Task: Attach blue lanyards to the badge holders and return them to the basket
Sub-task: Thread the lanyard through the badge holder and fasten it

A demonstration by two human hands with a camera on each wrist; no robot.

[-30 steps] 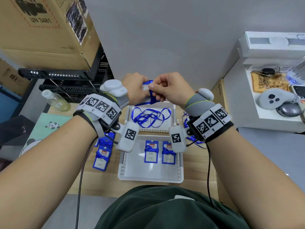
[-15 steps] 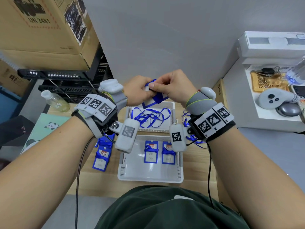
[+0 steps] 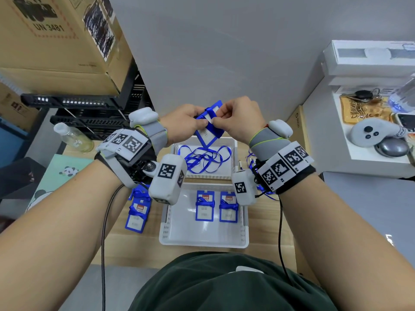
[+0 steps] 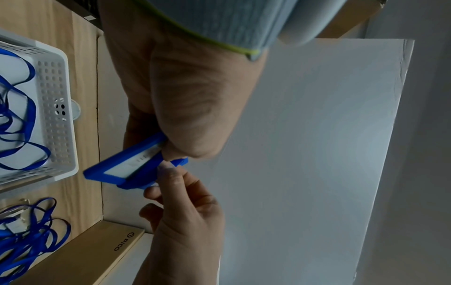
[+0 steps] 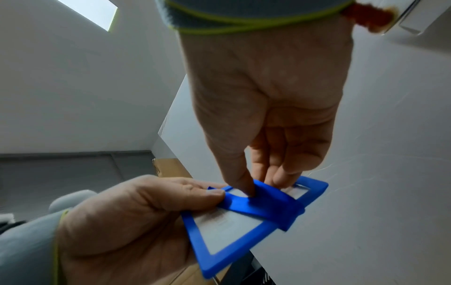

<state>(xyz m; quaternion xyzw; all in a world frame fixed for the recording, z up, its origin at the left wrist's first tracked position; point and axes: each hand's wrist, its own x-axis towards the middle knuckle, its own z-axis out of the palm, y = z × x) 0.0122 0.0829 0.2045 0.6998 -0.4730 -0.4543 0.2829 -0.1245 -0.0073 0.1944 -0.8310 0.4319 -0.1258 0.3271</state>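
I hold a blue-framed badge holder [image 3: 210, 131] in the air above the far basket, tilted on one corner. A blue lanyard [image 3: 210, 111] is wound as a band across its upper half. My left hand [image 3: 198, 122] grips the holder's left edge, thumb on the face [image 5: 212, 192]. My right hand [image 3: 221, 121] pinches the lanyard band [image 5: 263, 204] against the holder, thumb in front and fingers behind. The near white basket [image 3: 203, 242] holds two badge holders [image 3: 204, 208] [image 3: 228, 209], each wrapped in a lanyard.
The far white basket [image 3: 233, 153] contains loose blue lanyards [image 3: 206, 158]. More wrapped badge holders [image 3: 137, 214] lie on the wooden table left of the near basket, and loose lanyards [image 4: 29, 241] lie at the right. A clear bottle [image 3: 74, 138] stands at the left.
Both hands have turned the badge holder from nearly hidden between the fingers to a tilted, face-up pose. The lanyard band now shows across its upper half.
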